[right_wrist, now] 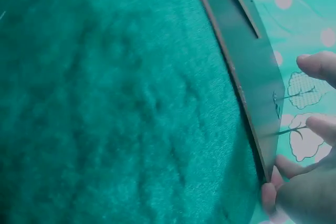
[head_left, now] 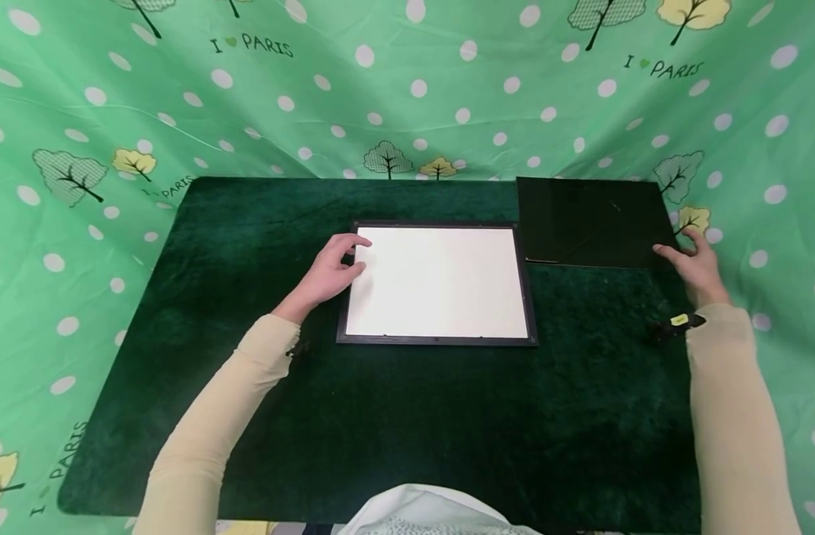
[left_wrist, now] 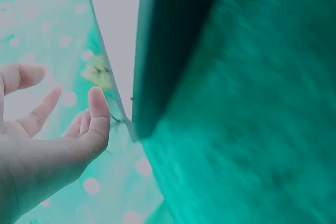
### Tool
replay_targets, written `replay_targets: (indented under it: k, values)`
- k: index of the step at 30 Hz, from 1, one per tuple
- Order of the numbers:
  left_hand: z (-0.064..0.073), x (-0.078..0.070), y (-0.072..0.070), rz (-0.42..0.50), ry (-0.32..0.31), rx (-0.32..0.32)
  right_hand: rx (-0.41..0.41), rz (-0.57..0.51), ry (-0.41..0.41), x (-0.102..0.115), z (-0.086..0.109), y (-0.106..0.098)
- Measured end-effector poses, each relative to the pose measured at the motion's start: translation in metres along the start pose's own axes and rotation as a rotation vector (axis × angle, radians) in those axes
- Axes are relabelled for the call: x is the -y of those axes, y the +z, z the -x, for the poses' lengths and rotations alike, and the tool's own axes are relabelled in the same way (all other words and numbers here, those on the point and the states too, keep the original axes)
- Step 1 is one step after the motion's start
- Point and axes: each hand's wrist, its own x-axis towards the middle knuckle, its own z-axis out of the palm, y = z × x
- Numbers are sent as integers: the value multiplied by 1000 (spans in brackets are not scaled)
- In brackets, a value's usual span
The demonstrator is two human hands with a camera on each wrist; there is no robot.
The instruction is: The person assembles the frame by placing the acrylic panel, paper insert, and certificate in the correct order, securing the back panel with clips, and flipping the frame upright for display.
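A black picture frame (head_left: 437, 341) with a white sheet (head_left: 440, 282) inside lies flat in the middle of the table. My left hand (head_left: 333, 267) hovers at its left side, fingers loosely bent and thumb apart; in the left wrist view this hand (left_wrist: 58, 140) holds nothing, beside the frame's dark edge (left_wrist: 168, 51). At the back right lies a flat black board (head_left: 594, 223). At the board's right end is my right hand (head_left: 697, 267). In the right wrist view, thumb and a finger of the right hand (right_wrist: 310, 182) pinch the board's near corner, other fingers spread.
Dark green velvety cloth (head_left: 434, 416) covers the table. A green dotted curtain (head_left: 420, 89) with printed trees hangs behind and at both sides. The board's left end lies close to the picture frame's back right corner. A thin strip (right_wrist: 241, 6) shows on the board.
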Motion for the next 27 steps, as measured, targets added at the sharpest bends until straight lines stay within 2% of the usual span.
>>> replay_targets:
  k: [4, 9, 12, 14, 17, 20, 24, 27]
  values:
    - [-8, -13, 10, 10, 37, 33, -16, -54, 18, -2, 1, -4]
    - [-17, -20, 22, 28, 74, 58, -13, -214, 36, -4, 1, -9]
    - [-23, -24, 29, 45, 73, 73, -46, -218, 1, -2, 2, -13]
    - [-27, -26, 34, 53, 69, 88, -79, -260, -33, 0, 3, -19]
    - [-34, -28, 40, 64, 66, 107, -70, -478, -75, 5, 7, -28]
    - [-38, -31, 45, 78, 62, 114, 33, -733, -60, 8, 11, -36]
    - [-43, -35, 51, 112, 58, 140, 146, -917, -44, 9, 17, -44]
    - [-48, -38, 57, 159, 67, 163, 180, -1028, -66, 12, 20, -49]
